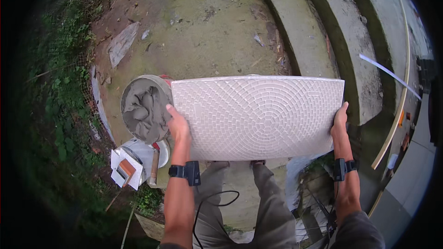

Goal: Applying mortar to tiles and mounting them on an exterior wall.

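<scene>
A large pale tile [258,115] with a pattern of small bricks in concentric rings spans the middle of the view, held level in front of my legs. My left hand [177,124] grips its left edge, thumb upward, and my right hand [340,119] holds the right edge. Just left of the tile stands a bucket [143,106] of wet grey mortar. Below that bucket, a wooden-handled tool [154,163] leans beside a white container [140,152] with white pieces and an orange-and-grey item [124,170] on top.
Concrete steps [304,41] climb along the right, with a long pale batten [398,120], a thin white strip [387,73] and grey panels [410,180] at the far right. Plants and wire mesh [64,87] border the mossy concrete slab [198,27] on the left.
</scene>
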### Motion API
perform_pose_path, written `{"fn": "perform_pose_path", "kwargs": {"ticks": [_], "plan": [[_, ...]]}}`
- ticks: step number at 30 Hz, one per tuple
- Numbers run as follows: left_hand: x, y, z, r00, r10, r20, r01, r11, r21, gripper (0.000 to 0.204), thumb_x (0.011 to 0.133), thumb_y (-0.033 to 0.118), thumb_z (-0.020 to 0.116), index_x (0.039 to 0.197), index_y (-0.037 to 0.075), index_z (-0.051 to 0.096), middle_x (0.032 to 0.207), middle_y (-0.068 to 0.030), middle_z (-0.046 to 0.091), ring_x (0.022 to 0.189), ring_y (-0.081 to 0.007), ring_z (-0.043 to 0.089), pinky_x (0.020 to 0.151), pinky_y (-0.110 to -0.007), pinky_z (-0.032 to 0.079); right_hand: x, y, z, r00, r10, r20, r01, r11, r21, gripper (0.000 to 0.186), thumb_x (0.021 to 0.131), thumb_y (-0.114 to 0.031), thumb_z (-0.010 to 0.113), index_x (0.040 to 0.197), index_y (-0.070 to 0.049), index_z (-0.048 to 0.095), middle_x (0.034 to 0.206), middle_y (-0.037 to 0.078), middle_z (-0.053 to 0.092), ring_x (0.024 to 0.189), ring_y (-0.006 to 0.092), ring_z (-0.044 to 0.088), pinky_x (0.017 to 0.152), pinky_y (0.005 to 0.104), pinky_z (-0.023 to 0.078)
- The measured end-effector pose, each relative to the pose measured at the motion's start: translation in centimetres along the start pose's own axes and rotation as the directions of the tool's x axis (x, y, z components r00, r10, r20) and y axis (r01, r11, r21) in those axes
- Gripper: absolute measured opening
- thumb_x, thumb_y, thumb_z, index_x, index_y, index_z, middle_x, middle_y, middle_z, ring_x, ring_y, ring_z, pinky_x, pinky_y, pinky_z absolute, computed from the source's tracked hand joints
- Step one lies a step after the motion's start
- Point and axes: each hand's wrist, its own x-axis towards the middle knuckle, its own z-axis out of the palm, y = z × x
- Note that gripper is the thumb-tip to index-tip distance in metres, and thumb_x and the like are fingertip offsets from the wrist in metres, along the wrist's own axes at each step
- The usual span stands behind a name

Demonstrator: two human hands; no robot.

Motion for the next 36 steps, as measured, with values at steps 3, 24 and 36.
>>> {"fn": "perform_pose_path", "kwargs": {"ticks": [3,24,36], "plan": [[2.8,-0.6,1.8,0.998,0.062,0.026,-0.066,0.981,0.182,0.103,0.093,0.074,0.019,0.113,-0.018,0.061,0.116,-0.0362,0.061,0.116,-0.0459,0.057,0.099,-0.048,0.041,1.4,0.5,1.9,1.000,0.002,0.016,0.000,0.992,-0.124,0.094,0.095,-0.071,0.029,0.145,0.008,0.036,0.148,0.020,0.044,0.134,0.0317,0.044,0.111,0.0402,0.032],[-12.2,-23.1,-28.2,0.949,0.303,-0.091,-0.228,0.853,0.469,0.035,0.093,0.022,0.059,0.110,-0.007,0.050,0.112,-0.0302,0.052,0.103,-0.0461,0.053,0.087,-0.050,0.043,-36.9,11.6,16.6,0.284,-0.337,0.898,0.840,0.539,-0.063,0.028,0.094,-0.018,0.058,0.113,0.004,0.059,0.084,0.016,0.065,0.068,0.0211,0.061,0.061,0.0354,0.050],[-6.8,-24.7,-28.2,0.931,0.318,-0.181,-0.133,0.756,0.641,0.067,0.089,0.045,0.060,0.129,-0.006,0.043,0.123,-0.0234,0.050,0.117,-0.0382,0.047,0.102,-0.050,0.035,-51.7,26.3,36.9,0.213,0.536,0.817,-0.450,0.796,-0.405,0.024,0.096,-0.028,0.058,0.103,-0.006,0.052,0.077,0.007,0.055,0.059,0.0206,0.056,0.052,0.0370,0.050]]}}
